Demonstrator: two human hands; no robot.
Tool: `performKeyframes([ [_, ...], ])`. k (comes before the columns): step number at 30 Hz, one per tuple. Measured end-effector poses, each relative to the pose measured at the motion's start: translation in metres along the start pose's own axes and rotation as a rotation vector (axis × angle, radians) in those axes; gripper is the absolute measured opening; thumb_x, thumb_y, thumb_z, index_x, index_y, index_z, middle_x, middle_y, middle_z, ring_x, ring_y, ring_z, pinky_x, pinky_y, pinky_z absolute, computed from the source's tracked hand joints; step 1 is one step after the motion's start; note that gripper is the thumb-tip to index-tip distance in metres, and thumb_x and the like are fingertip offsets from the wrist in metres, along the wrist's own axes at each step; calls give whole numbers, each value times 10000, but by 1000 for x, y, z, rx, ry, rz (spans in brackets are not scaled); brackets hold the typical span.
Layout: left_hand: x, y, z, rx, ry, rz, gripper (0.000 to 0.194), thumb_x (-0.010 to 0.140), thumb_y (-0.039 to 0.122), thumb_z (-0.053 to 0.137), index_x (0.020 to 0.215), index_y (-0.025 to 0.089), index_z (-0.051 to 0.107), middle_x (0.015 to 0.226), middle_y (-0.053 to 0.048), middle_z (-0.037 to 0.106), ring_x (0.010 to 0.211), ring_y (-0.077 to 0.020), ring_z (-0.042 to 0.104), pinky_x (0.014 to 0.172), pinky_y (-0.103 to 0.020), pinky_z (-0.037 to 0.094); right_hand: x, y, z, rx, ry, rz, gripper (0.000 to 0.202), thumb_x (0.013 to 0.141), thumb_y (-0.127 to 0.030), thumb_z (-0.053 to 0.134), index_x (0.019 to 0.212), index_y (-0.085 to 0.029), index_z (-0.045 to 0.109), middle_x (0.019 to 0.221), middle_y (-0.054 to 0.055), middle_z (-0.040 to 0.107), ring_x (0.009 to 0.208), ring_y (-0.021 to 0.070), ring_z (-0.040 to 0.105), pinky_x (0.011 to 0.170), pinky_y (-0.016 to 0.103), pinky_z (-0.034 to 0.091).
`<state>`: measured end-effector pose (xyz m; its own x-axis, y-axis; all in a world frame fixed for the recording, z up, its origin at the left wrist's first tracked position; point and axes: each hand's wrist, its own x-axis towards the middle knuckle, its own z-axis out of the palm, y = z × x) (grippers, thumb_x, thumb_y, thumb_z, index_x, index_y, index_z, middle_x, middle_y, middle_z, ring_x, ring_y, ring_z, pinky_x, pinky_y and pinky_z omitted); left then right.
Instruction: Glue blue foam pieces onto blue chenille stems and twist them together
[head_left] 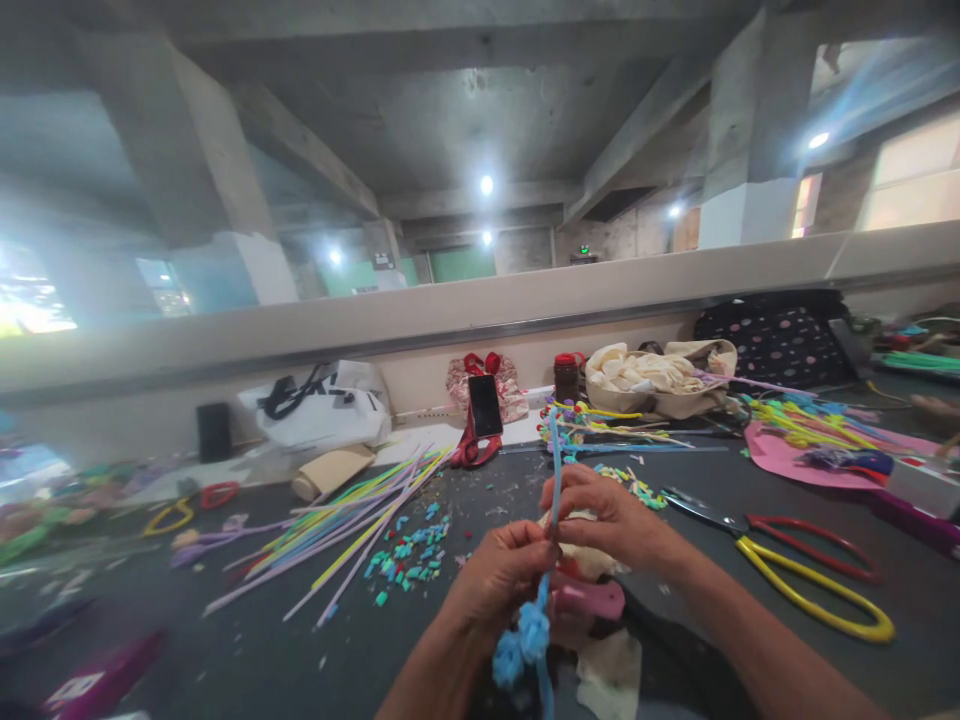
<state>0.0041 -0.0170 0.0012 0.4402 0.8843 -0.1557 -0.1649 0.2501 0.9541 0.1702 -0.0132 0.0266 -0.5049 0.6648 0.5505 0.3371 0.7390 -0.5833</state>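
Note:
A light blue fuzzy stem stands upright between my hands at the middle of the view. My left hand pinches it low down, with the thumb and forefinger pressed together. Just above and to the right, my right hand has its fingers closed on the same stem. Below the left fingers hang blue knotted puffs on the stem, whose lower end runs down out of view. Behind the hands lies a pink tool handle, partly hidden by them.
Large scissors with red and yellow handles lie at the right. Coloured stems and small cut pieces lie at the left. A phone, a jar and a cloth bundle stand by the low wall.

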Motion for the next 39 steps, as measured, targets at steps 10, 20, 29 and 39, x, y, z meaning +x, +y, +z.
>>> performKeyframes([
  [10, -7, 5, 8, 290, 103, 125, 233, 517, 326, 658, 529, 146, 510, 350, 82, 412, 296, -47, 352, 335, -179, 247, 3, 5, 9, 100, 14, 206, 148, 645, -157, 589, 515, -149, 520, 612, -34, 477, 618, 111, 463, 580, 219, 337],
  [20, -1, -2, -2, 43, -12, -4, 279, 548, 373, 664, 571, 135, 520, 371, 49, 464, 310, -51, 384, 351, -167, 246, 2, 12, 14, 361, -1, 374, 187, 690, -282, 573, 580, -139, 521, 526, -51, 431, 469, 76, 394, 440, 190, 295],
  [29, 1, 5, -6, -279, -47, -47, 105, 580, 184, 607, 604, 149, 511, 427, 35, 526, 350, -59, 437, 406, -175, 329, 1, 4, 14, -385, 180, -246, 221, 746, -126, 523, 938, -223, 574, 1022, 47, 595, 953, 169, 495, 829, 339, 343],
  [39, 1, 6, -8, -137, -49, -60, 107, 568, 222, 593, 564, 151, 514, 374, 51, 506, 291, -49, 390, 339, -166, 241, 3, 9, 11, -567, 43, -294, 96, 789, -216, 509, 794, -218, 605, 791, 17, 653, 766, 132, 537, 736, 296, 327],
])
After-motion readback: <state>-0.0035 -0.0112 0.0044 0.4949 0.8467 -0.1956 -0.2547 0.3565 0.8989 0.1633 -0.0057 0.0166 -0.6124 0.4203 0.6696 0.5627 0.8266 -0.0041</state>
